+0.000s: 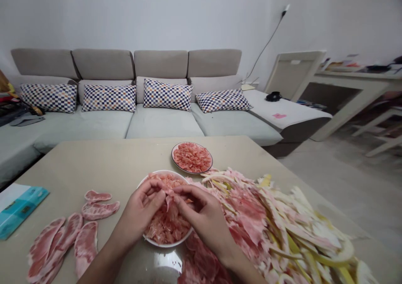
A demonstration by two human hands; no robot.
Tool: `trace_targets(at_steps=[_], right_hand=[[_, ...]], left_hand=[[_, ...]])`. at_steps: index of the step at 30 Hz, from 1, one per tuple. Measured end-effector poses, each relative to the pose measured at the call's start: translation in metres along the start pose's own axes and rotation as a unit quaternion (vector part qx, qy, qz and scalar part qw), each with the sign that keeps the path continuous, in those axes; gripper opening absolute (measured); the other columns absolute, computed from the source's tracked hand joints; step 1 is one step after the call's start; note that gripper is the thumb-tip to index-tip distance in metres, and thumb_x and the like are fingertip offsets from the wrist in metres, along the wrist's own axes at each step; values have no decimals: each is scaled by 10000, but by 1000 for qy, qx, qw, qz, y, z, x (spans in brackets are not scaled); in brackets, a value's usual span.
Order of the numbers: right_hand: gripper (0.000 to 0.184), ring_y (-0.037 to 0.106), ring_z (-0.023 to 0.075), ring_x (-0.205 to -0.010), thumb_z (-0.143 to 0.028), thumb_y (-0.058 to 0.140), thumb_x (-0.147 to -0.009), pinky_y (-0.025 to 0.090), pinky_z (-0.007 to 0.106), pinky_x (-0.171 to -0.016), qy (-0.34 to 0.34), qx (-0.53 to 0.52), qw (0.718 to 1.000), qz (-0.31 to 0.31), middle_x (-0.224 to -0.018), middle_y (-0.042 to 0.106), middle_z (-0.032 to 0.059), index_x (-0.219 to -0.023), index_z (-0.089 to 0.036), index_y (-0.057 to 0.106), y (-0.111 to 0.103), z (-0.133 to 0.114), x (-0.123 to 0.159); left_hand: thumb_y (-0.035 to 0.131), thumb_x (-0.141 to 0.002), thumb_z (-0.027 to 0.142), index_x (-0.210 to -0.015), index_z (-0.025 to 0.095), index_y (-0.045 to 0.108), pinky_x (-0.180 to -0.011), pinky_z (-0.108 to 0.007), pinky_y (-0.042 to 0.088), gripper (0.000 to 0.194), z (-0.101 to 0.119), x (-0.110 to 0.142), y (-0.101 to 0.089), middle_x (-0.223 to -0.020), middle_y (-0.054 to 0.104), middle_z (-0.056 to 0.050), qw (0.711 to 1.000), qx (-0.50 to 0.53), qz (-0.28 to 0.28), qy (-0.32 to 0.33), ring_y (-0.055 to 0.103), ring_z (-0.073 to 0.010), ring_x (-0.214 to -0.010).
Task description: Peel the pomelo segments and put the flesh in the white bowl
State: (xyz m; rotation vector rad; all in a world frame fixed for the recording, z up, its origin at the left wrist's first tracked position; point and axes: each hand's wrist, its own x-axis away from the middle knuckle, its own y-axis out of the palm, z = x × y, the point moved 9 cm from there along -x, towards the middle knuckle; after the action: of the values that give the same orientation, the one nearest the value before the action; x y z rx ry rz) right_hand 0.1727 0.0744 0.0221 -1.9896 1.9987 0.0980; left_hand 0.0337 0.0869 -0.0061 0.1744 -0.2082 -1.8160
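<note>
Over a white bowl (169, 245) heaped with pink pomelo pulp (166, 227), both hands meet fingertip to fingertip. My left hand (141, 208) pinches one side of a small piece of pomelo (168, 200) with pale membrane hanging from it. On its other side, the thumb and index finger of my right hand (204, 213) are closed too. The fingers cover part of the piece. Several unpeeled pomelo segments (86, 244) lie on the table left of my left hand. A pile of pomelo peel and membrane (251, 217) spreads beside my right hand.
Behind the bowl stands a dark-rimmed plate (179, 167) of pomelo pulp. A blue tissue pack (23, 208) lies at the table's left edge. Beyond the table (103, 158) is a grey sofa (163, 122) with checkered cushions (168, 94).
</note>
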Motion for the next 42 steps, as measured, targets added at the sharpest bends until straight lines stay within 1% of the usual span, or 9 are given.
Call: trace_targets(at_steps=[4, 8, 12, 14, 19, 23, 29, 36, 42], right_hand=[[154, 711, 202, -863, -290, 676, -835, 593, 306, -755, -16, 8, 1000, 5, -963, 758, 53, -944, -214, 754, -1, 0, 1], [173, 708, 208, -876, -328, 680, -844, 583, 341, -804, -12, 7, 1000, -4, -981, 762, 44, -968, -238, 761, -1, 2, 1], [173, 711, 211, -867, -314, 679, -843, 582, 337, -783, -17, 14, 1000, -4, -974, 766, 49, -970, -232, 761, -1, 1, 2], [167, 713, 208, -857, -302, 677, -841, 583, 326, -766, -18, 15, 1000, -5, -960, 767, 49, -966, -227, 760, 0, 0, 2], [160, 712, 209, -870, -309, 676, -838, 583, 314, -769, 4, -6, 1000, -20, -945, 765, 52, -933, -211, 759, 1, 1, 2], [152, 711, 212, -885, -303, 687, -819, 578, 332, -808, 20, -36, 999, -31, -945, 767, 51, -918, -213, 759, 3, 6, 0], [144, 704, 216, -886, -308, 710, -792, 565, 354, -850, 37, -77, 996, -21, -922, 762, 53, -885, -207, 755, 4, 13, 1], [158, 678, 225, -948, -323, 667, -831, 563, 350, -837, 7, -26, 999, 46, -1003, 737, 70, -925, -215, 734, -24, 9, -1], [184, 687, 201, -874, -340, 679, -821, 594, 332, -781, 40, -71, 996, -35, -983, 723, 64, -941, -206, 717, -12, 12, -3]], left_hand=[[799, -683, 217, -966, 227, 627, -865, -278, 524, 331, 4, 0, -2, -969, 669, -26, 999, -5, 28, 29, 656, -186, -946], [735, -747, 228, -926, 216, 690, -872, -291, 534, 185, 7, -2, -7, -950, 712, -42, 995, -63, 50, 53, 669, -196, -945], [713, -779, 228, -982, 258, 740, -930, -302, 504, 207, 16, 2, -8, -1085, 724, -48, 983, -137, 61, 108, 650, -213, -1028], [717, -776, 226, -938, 251, 756, -925, -295, 500, 168, 18, 4, -7, -1040, 737, -48, 977, -160, 69, 120, 654, -215, -1010], [745, -751, 259, -785, 200, 712, -772, -255, 532, 75, 11, 1, -12, -829, 721, -28, 989, -101, 80, 76, 671, -191, -823], [741, -762, 282, -796, 182, 680, -742, -233, 507, 122, 6, -3, -13, -803, 675, -16, 996, -63, 46, 53, 643, -169, -791], [740, -771, 306, -819, 174, 654, -700, -206, 474, 164, -3, -3, -15, -797, 628, -6, 999, -17, 35, 29, 590, -140, -756], [748, -772, 306, -864, 172, 650, -620, -172, 452, 190, 7, -3, -37, -751, 603, 9, 995, 9, 91, 50, 556, -98, -660], [779, -737, 304, -831, 172, 663, -641, -178, 471, 199, 3, -3, -31, -781, 620, 0, 997, 23, 66, 21, 575, -112, -703]])
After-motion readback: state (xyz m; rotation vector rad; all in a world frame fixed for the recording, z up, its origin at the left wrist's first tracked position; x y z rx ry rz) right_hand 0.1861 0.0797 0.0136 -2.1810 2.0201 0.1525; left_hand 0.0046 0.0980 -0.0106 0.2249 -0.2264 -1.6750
